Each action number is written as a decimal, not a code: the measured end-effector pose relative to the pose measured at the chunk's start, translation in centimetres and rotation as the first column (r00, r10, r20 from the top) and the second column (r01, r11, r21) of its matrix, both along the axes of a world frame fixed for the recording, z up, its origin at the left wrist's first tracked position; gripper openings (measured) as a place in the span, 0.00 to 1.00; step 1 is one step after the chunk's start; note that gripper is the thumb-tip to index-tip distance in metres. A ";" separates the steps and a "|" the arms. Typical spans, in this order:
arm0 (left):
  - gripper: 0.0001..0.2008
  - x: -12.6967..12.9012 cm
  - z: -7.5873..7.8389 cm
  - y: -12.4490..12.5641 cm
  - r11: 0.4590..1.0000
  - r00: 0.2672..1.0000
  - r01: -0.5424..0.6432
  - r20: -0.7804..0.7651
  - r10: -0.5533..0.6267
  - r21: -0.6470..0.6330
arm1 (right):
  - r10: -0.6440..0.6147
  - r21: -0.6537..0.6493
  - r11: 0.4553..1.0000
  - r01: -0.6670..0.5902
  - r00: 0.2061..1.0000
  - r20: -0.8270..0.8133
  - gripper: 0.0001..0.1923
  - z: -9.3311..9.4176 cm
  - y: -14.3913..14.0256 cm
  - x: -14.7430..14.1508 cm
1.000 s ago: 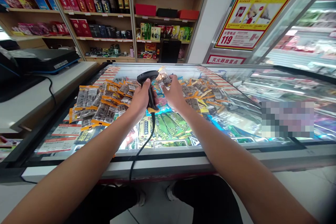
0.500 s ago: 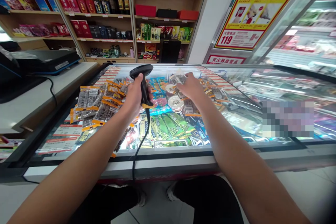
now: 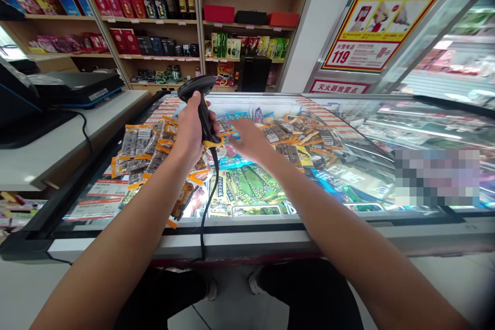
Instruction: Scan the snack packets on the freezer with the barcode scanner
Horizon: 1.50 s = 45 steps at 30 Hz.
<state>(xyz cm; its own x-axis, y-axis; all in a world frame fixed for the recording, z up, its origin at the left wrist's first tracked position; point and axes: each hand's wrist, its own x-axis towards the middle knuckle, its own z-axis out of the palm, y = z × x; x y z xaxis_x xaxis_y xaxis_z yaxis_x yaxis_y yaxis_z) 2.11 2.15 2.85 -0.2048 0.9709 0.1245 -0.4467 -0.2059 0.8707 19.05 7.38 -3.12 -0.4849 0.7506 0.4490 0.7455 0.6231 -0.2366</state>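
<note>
A chest freezer (image 3: 270, 232) stands before the person, snack packets (image 3: 143, 147) piled on its lid left and right. The left hand (image 3: 189, 131) holds a barcode scanner (image 3: 201, 108) above them, left of the right hand (image 3: 249, 142). A counter (image 3: 58, 139) lies left, shelves (image 3: 154, 20) behind.

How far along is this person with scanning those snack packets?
A pile of packets lies left of the scanner, perhaps done. The left hand holds the scanner upright; the right hand is empty, blurred above the freezer lid. Many packets on the right seem left.
</note>
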 end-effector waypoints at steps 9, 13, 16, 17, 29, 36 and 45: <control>0.22 0.0 0.0 -0.2 1.000 1.000 0.010 -0.012 -0.010 -0.003 | 0.095 -0.140 0.985 -0.101 0.994 -0.049 0.25 -2.9 -0.5 -2.7; 0.23 0.0 0.1 -0.4 1.000 1.000 0.002 0.001 -0.002 -0.019 | 0.145 -0.117 0.979 -0.165 0.976 -0.159 0.14 -2.1 0.0 -1.5; 0.23 -0.2 0.0 -0.2 1.000 1.000 0.011 0.014 -0.011 -0.013 | 0.096 -0.098 0.987 -0.130 0.951 -0.294 0.10 -0.8 0.0 -0.6; 0.23 -0.2 0.0 -0.1 1.000 1.000 0.013 0.012 -0.013 -0.015 | 0.051 -0.130 0.986 -0.107 0.926 -0.375 0.09 -0.3 0.0 -0.3; 0.21 2.5 -1.5 -2.1 0.894 0.878 0.446 -0.170 -0.447 -0.048 | -0.323 -0.408 0.765 -0.499 0.251 -0.913 0.12 2.3 1.6 4.3; 0.22 2.5 -2.8 -2.8 0.703 0.638 0.704 -0.340 -0.691 -0.107 | -0.234 -0.425 0.833 -0.354 0.470 -0.851 0.23 2.6 2.4 7.1; 0.25 2.7 -3.2 -3.3 0.603 0.513 0.772 -0.362 -0.778 -0.202 | -0.077 -0.224 0.971 -0.087 0.770 -0.634 0.15 1.1 4.1 8.8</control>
